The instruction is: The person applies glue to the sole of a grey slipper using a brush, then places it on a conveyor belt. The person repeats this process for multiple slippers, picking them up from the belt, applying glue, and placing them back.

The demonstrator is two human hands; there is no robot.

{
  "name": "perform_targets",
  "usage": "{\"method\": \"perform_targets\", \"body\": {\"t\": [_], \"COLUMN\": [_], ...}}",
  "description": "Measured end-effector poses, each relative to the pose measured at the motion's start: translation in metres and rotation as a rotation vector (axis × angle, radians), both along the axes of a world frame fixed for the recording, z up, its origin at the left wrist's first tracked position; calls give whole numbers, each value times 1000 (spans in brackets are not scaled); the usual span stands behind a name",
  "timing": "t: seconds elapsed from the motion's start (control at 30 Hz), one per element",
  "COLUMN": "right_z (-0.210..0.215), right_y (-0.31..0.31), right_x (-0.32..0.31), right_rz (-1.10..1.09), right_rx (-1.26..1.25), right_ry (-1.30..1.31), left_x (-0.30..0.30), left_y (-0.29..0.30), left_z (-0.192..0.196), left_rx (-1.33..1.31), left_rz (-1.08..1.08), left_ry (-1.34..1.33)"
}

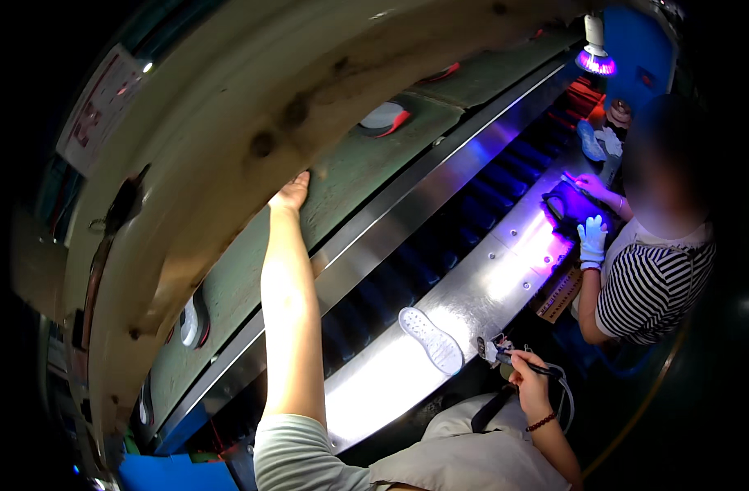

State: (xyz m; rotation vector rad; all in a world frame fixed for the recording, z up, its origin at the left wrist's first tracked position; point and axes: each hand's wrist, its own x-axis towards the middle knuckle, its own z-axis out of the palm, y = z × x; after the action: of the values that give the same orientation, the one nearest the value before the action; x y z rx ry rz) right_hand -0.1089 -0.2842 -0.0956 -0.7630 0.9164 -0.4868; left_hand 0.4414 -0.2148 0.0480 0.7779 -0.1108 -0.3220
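My left arm stretches out over a green conveyor belt [358, 176]. My left hand [292, 193] is at the edge of a beige hood; one digit points up, and the hood hides most of the other fingers, so whether it grips anything is not visible. My right hand [531, 376], with a beaded bracelet at the wrist, closes around a slim black-handled tool [540, 369]. The tool's tip is next to a small, cluttered fixture [493, 349] at the bench edge. A white perforated shoe sole [430, 340] lies on the metal bench [374, 397], left of my right hand.
The stained hood [219, 139] arches over the belt, which carries grey-and-red shoe parts [382, 119]. Dark rollers [407, 274] run beside the bench. To the right a co-worker in a striped shirt [656, 282] handles a dark piece under a purple lamp [596, 59].
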Motion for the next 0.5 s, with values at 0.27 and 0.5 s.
{"method": "perform_targets", "body": {"t": [0.27,0.5], "right_z": [6,13], "right_y": [-14,-22], "right_x": [-1,17], "right_rz": [43,149], "right_rx": [35,-2], "right_ry": [19,-36], "left_x": [-24,-89], "left_y": [-67,-154], "left_z": [6,-6], "left_rx": [516,1331], "left_rz": [323,400], "left_ry": [-157,-1777]}}
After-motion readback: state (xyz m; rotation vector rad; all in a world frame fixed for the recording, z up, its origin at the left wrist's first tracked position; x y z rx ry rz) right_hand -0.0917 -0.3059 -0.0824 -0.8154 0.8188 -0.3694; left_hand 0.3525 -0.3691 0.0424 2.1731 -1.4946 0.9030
